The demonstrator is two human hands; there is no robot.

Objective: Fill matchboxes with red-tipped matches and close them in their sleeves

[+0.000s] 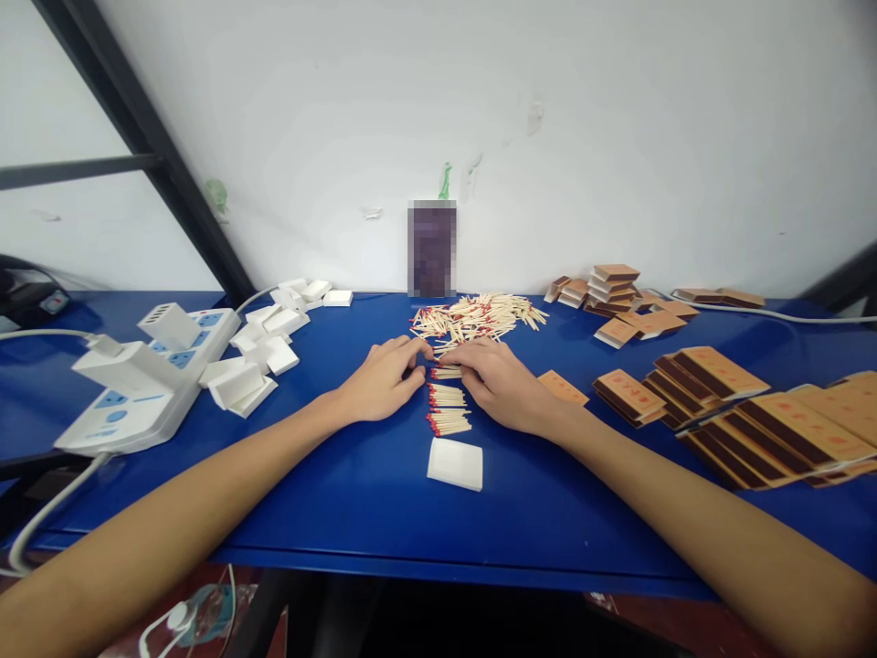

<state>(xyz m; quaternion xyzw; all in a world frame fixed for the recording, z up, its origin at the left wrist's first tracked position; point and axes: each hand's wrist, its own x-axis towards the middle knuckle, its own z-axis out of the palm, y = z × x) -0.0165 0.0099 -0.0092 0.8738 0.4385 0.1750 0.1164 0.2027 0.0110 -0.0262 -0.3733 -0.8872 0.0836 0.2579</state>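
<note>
My left hand (390, 379) and my right hand (503, 384) face each other over the middle of the desk. Between them lie small rows of red-tipped matches (447, 396), heads to the left. The left fingertips are at the head end of the farthest row, thumb and forefinger apart. My right hand reaches over the stick ends, its thumb and forefinger also spread. Just beyond the fingers is a loose heap of matches (490, 315). A white matchbox tray (455, 464) lies nearest to me, below the rows. Neither hand lifts anything that I can see.
White trays (264, 338) are piled on the left, beside a white power strip (157, 384) with cables. Orange matchbox sleeves (713, 373) lie in stacks on the right, with more sleeves (613, 292) by the wall. A blurred dark upright object (432, 249) stands behind the heap.
</note>
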